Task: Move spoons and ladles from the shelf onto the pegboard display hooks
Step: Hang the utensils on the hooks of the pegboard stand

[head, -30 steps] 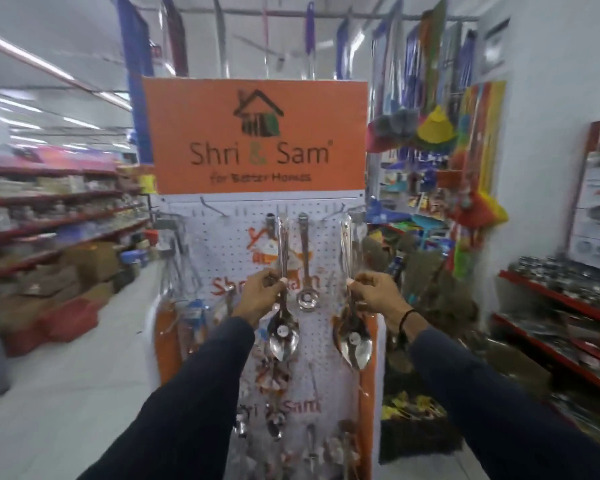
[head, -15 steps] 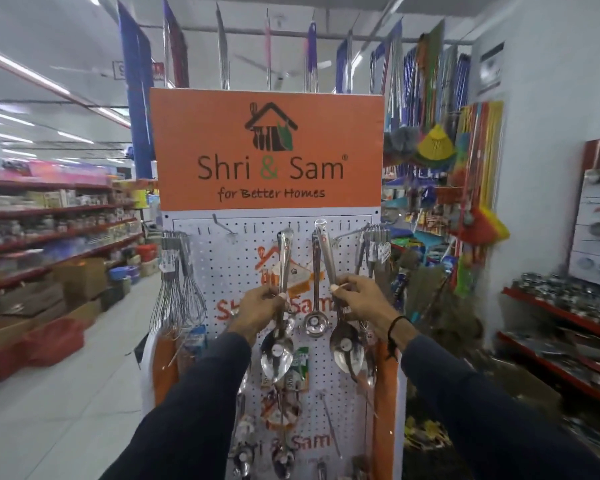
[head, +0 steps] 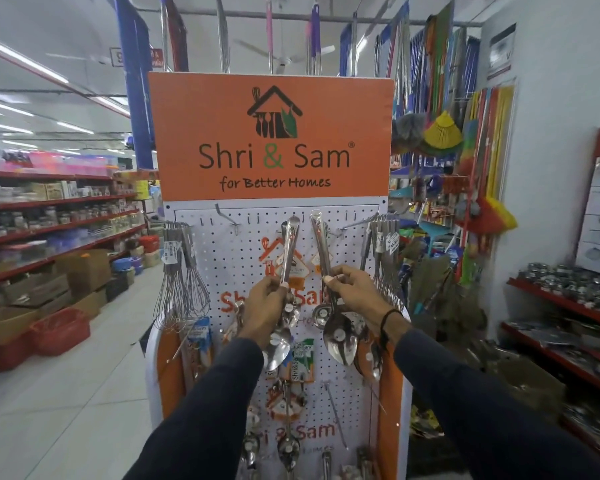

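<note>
White perforated pegboard (head: 243, 258) behind both hands, under an orange sign (head: 271, 136) reading "Shri & Sam for Better Homes". Dark sleeves reaching up from below. Bunches of wire whisks (head: 182, 275) well left of the left hand, more hanging just right of the right hand. Left hand (head: 265, 303) closed round the handle of a steel serving spoon (head: 280, 299), bowl down below the wrist, handle tip up near a hook at the top row. Right hand (head: 355, 294) pinching the handle of a second spoon (head: 329, 299), bowl hanging below, handle tilted up-left. Small ladle (head: 321, 315) on the board between the hands.
</note>
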Available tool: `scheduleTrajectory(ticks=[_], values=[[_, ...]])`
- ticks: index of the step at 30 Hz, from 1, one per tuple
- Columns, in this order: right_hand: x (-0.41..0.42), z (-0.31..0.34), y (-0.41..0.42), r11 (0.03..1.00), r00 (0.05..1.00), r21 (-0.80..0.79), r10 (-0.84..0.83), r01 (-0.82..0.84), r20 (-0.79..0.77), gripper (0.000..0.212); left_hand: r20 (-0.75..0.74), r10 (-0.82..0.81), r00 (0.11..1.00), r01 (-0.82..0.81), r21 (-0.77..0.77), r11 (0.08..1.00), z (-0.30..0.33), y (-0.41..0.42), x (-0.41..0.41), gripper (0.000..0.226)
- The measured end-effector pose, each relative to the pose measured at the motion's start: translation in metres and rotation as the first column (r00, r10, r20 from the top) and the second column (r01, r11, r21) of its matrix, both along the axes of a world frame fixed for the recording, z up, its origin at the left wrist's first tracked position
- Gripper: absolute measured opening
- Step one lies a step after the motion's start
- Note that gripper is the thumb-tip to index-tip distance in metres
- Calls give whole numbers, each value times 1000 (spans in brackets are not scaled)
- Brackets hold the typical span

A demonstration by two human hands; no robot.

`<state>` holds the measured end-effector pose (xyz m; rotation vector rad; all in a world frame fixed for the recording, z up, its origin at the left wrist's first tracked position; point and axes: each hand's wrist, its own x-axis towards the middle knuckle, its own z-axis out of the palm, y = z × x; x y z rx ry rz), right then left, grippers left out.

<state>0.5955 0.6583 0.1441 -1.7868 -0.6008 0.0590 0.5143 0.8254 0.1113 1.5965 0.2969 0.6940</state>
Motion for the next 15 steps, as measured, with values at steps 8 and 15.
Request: scheduleTrajectory(ticks=[8, 15], values=[[-4, 6, 4, 999, 999, -2, 46, -46, -9, 22, 69, 107, 992, -110, 41, 993, -1, -12, -4, 12], [-4, 1, -1, 999, 999, 34, 31, -29, -42, 23, 125, 105, 987, -103, -21, 994, 7, -21, -5, 11]])
